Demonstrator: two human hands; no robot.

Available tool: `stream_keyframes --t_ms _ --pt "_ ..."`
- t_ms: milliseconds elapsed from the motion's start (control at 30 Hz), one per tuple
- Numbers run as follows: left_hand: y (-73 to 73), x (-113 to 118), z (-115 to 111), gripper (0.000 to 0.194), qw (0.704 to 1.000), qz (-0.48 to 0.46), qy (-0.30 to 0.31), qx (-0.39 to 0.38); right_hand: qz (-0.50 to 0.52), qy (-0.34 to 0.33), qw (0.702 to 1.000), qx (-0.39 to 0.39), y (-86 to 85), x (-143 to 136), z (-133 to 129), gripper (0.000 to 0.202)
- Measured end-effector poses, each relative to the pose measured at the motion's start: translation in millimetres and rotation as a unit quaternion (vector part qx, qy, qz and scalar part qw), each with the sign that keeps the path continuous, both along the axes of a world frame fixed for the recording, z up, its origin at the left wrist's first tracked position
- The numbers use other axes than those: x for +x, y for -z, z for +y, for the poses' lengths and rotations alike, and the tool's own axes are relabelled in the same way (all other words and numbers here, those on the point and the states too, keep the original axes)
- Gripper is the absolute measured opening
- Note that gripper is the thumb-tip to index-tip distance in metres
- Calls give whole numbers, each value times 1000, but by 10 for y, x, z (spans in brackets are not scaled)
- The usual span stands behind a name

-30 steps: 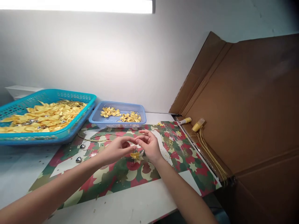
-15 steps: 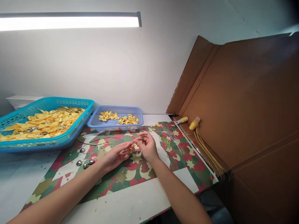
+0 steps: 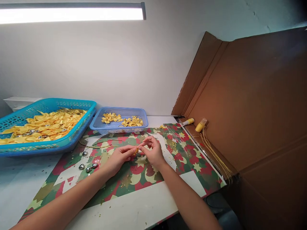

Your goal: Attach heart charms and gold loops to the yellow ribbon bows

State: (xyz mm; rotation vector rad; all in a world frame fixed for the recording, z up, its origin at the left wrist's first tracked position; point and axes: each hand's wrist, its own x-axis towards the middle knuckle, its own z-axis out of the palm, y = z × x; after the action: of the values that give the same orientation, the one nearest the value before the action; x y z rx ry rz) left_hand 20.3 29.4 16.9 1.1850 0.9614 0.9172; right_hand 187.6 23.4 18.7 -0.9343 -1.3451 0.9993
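Note:
My left hand (image 3: 122,158) and my right hand (image 3: 153,153) meet over the patterned sheet. Between their pinched fingertips is a small yellow-gold ribbon piece (image 3: 136,151), mostly hidden by the fingers. It looks like the yellow ribbon bows (image 3: 111,117) in the small blue basket (image 3: 120,131), but its exact shape cannot be made out. Left of my left hand lie several silver heart-shaped pieces (image 3: 88,169). Thin gold cords (image 3: 100,147) stretch across the sheet behind them.
A large turquoise basket (image 3: 55,144) heaped with yellow ribbon bows (image 3: 52,124) stands at left. Two yellow thread spools (image 3: 200,125) (image 3: 188,121) and a bundle of gold cords (image 3: 216,156) lie along the right edge. A cardboard panel (image 3: 259,102) rises there. The patterned sheet (image 3: 129,188) covers the table.
The fingers of my left hand have closed in more tightly around the ribbon piece, thumb now on top. The whole view has tilted slightly; the baskets have not moved.

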Motion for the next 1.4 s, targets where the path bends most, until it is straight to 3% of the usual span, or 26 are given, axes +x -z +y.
stream_keyframes --t_ms 200,367,467,633,1000,1400 --pt "-8 32 -21 27 992 69 5 105 -14 -1 1000 -12 -25 1 -31 25" --pt "36 45 -25 30 986 77 -7 149 -56 -21 997 -41 3 9 -22 29" --pt "42 39 -37 31 984 74 -14 162 -107 -26 994 -24 11 83 24 20" --pt "65 -9 -18 30 972 109 6 207 -223 -100 970 8 -4 213 62 7" --pt "-3 -125 18 26 933 222 94 268 -331 -105 935 77 3 220 52 14" --pt "-44 -121 33 29 927 233 78 284 -450 -68 880 135 -4 197 13 12"
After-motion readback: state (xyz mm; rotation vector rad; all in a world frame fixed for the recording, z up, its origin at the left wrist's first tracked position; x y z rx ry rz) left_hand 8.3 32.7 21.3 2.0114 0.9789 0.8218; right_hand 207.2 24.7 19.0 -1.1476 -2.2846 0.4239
